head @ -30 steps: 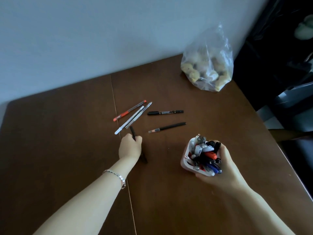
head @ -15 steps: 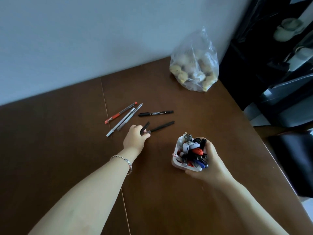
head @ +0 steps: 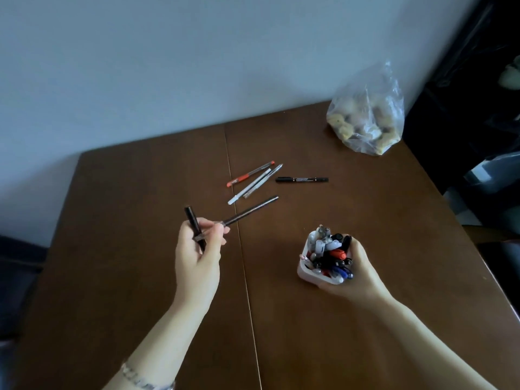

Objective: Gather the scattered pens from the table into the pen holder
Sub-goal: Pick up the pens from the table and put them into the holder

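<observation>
Two dark pens sit in the left hand (head: 197, 257), pinched between its thumb and curled fingers: a short black pen (head: 192, 219) pointing up and away, and a long dark pen (head: 253, 209) slanting off to the right (whether its far tip touches the surface (head: 126, 249) I cannot tell). The right hand (head: 360, 271) wraps round the far side of the white pen holder (head: 305, 273), which stands on the surface, crammed with pens. Four more lie loose beyond the hands: a red pen (head: 250, 173), a white pen (head: 249, 190) and a clear pen (head: 263, 181) close together and nearly parallel, and a black marker (head: 301, 179) just to their right. A plastic bag (head: 365, 116) sits at the far right corner. A bracelet (head: 146, 382) circles the left wrist.
</observation>
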### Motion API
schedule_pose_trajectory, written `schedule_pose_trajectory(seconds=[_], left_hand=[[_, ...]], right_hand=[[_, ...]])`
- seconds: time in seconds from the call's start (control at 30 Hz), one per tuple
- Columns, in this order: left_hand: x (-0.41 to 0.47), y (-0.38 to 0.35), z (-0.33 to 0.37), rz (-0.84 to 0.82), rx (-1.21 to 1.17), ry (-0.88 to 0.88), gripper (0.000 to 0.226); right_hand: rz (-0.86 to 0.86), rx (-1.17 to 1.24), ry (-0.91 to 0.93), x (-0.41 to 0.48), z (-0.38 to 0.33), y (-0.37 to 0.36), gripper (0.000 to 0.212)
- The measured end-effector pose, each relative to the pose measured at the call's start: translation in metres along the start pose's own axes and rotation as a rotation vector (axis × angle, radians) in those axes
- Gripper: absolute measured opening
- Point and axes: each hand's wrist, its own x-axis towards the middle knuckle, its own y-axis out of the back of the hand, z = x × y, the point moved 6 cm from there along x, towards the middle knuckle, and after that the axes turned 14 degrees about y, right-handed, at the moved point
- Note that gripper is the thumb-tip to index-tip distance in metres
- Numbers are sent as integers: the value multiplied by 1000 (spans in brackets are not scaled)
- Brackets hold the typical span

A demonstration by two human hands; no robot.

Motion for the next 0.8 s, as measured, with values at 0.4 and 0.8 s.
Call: schedule_pose_trajectory(seconds=[0.4,0.8], left_hand=[[-62,16,-7,-155,284,-172,12],[-38,-52,-49,-408,543,-78,13]], right_hand=[[44,-73,68,-20,-43,-60,75],[53,-33,71,-23,-52,-56,80]])
